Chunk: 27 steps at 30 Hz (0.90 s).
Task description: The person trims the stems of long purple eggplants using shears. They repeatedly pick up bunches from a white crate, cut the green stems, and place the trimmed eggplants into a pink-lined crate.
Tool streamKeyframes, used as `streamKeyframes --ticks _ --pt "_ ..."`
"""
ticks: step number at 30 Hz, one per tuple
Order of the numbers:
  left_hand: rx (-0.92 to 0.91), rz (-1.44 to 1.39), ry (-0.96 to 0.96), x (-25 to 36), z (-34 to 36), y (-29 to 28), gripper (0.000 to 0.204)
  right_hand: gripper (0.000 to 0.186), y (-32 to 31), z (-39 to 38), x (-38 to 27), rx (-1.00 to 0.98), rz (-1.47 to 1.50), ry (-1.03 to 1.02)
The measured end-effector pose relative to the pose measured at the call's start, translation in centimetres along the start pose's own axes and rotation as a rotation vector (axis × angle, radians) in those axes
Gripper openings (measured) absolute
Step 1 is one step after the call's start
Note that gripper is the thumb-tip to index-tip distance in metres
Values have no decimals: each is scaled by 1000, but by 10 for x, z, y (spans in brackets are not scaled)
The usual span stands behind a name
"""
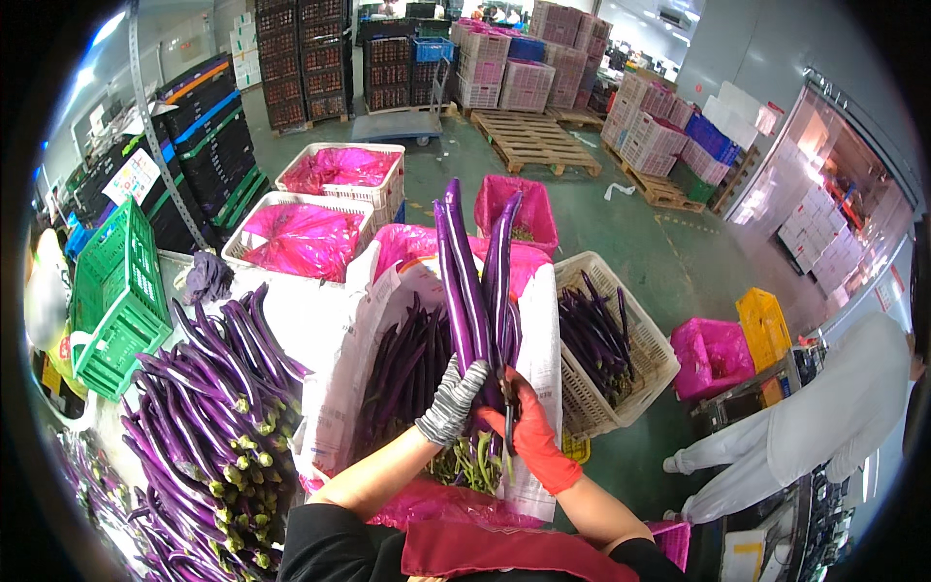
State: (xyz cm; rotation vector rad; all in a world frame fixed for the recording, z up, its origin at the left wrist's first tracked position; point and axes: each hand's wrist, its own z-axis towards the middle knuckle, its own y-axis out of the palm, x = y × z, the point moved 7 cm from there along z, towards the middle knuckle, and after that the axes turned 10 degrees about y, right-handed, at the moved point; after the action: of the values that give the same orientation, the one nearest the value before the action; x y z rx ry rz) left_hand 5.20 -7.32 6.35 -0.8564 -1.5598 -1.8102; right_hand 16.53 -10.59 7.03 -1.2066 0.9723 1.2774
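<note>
My left hand [452, 402], in a grey striped glove, grips several long purple eggplants [456, 281] held upright over a pink-lined box [325, 412] with white paper sides. My right hand [533, 436], in a red glove, is closed on dark shears [508, 412] at the lower ends of the bunch. More eggplants [402, 378] lie inside the box behind the hands, with green cut stalks [465, 466] below them. A large pile of eggplants [194, 407] lies to my left.
A green crate [121, 296] stands at left, pink-lined crates [296, 233] ahead, a white crate of eggplants [640, 359] and a yellow crate [761, 315] at right. Pallets [533, 141] and stacks are farther back. A person in white [815, 407] bends over at right.
</note>
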Motion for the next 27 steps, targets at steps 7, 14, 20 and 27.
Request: streamKeyframes --ticks 7,14,20,27 --pt "-166 25 -63 10 -11 6 43 66 -20 -26 -7 -29 438 223" --pt "-118 501 334 -7 -5 -23 60 60 -118 -57 -49 222 407 160" --pt "-119 809 539 20 7 -7 46 60 -204 -106 -16 510 242 117" --pt "-349 -73 -205 -1 3 -3 65 54 -246 -182 83 352 60 635"
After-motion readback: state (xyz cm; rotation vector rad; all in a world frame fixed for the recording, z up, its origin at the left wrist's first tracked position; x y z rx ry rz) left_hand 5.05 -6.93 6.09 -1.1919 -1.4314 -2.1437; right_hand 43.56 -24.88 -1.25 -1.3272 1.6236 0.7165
